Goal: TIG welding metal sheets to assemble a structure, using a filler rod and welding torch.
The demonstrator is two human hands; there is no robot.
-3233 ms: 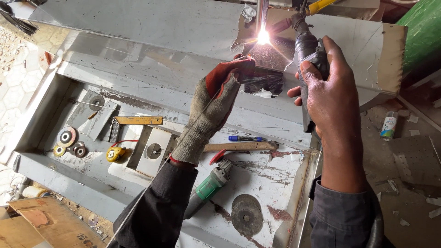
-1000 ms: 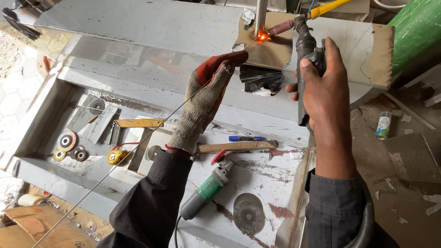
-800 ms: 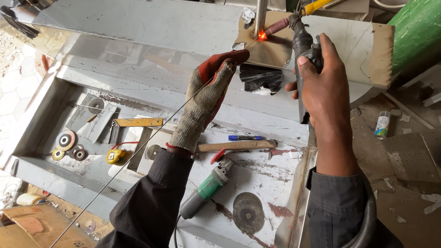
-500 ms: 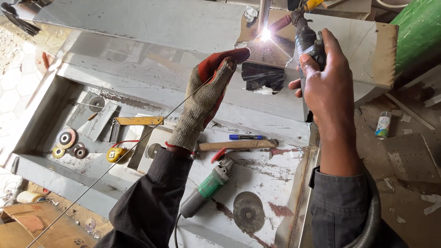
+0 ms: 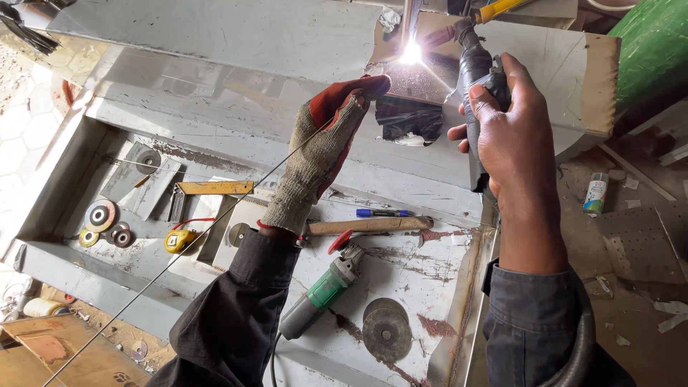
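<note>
Two hands up at one bright weld spot (image 5: 411,53); gloved left hand (image 5: 324,147) pinching one thin filler rod (image 5: 188,244); bare right hand (image 5: 510,125) clamped on one welding torch (image 5: 474,64); below, one angle grinder (image 5: 321,295), one tape measure (image 5: 180,240).

A grey metal table (image 5: 215,43) is filling most of the view, and its paint is showing scratches and rust stains. Daylight is falling on it evenly. At the left, a floor of pale hexagon tiles (image 5: 21,122) is showing, with brown cardboard (image 5: 57,351) lying in the lower corner. At the right, the dirty ground (image 5: 645,236) is carrying paper scraps and a small white bottle (image 5: 595,193). A green surface (image 5: 656,43) is standing in the upper right corner.
</note>
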